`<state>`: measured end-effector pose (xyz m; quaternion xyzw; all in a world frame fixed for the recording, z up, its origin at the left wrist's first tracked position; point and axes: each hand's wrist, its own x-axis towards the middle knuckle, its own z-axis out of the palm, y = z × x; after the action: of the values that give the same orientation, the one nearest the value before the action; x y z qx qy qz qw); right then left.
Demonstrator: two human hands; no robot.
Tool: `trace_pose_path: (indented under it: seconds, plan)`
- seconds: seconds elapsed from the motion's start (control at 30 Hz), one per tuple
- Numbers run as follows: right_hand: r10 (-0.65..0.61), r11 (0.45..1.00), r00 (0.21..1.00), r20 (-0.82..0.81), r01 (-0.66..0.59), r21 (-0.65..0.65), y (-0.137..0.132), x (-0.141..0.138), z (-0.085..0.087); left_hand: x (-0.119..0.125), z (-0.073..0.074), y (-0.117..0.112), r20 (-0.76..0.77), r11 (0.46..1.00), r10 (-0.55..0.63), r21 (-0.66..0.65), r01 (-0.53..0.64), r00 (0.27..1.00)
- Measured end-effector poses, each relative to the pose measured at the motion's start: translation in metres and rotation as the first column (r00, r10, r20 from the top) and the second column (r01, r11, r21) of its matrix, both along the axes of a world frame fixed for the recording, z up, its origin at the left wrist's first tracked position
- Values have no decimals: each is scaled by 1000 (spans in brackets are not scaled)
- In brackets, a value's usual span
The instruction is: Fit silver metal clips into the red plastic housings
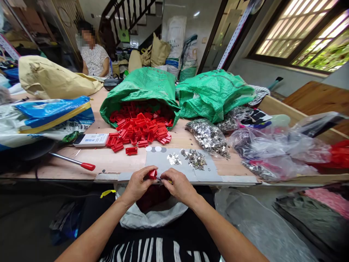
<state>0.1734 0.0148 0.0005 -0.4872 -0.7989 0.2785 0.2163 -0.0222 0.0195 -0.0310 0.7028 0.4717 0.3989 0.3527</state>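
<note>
A pale wood workbench is stretching across the view, and a person is sitting beyond it at the left. Two green woven sacks are resting on the benchtop: the nearer one is gaping open and spilling a pile of red plastic housings towards the front, while the other is slumping just to its right. A tan sack is lying at the far left. Below the bench edge, a white sack is sitting open under the hands, with dark red pieces showing inside. A grey mat is covering the front middle of the bench, and a clear bag of metal pieces is leaning open behind its right side.

The left hand is pinching nearly closed at the bench edge, gripping one red plastic housing between thumb and fingers, so the housing is sitting at its fingertips, on the side facing the right hand. That hand is curling almost shut around a slender tool, whose metal shaft is pointing at the housing's near end; whether it is entering, I cannot tell. Small loose metal pieces are lying on the mat, beyond the right hand.
</note>
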Motion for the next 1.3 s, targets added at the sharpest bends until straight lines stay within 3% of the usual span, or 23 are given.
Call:
trace_pose_path:
  seconds: [0.37, 0.77, 0.97, 1.17, 1.3]
  plan:
    - [8, 1000, 992, 123, -5, -30, 4, -4, 7, -3, 3, 3, -25, 999, -30, -37, 29, 999]
    - [-92, 993, 958, 272, 107, -42, -2, -21, 11, -2, -3, 2, -13, 999, -31, -39, 30, 999]
    - [-60, 996, 991, 124, 67, -55, -4, -12, 11, -1, -3, 2, 56, 994, -22, -103, 28, 998]
    - [-110, 993, 990, -86, 105, -53, -12, 2, 13, 1, 0, -3, 167, 992, 16, -128, 5, 986]
    - [-107, 994, 972, -211, 97, -56, -14, 1, 14, -3, 12, -3, 316, 983, 171, -114, -142, 933]
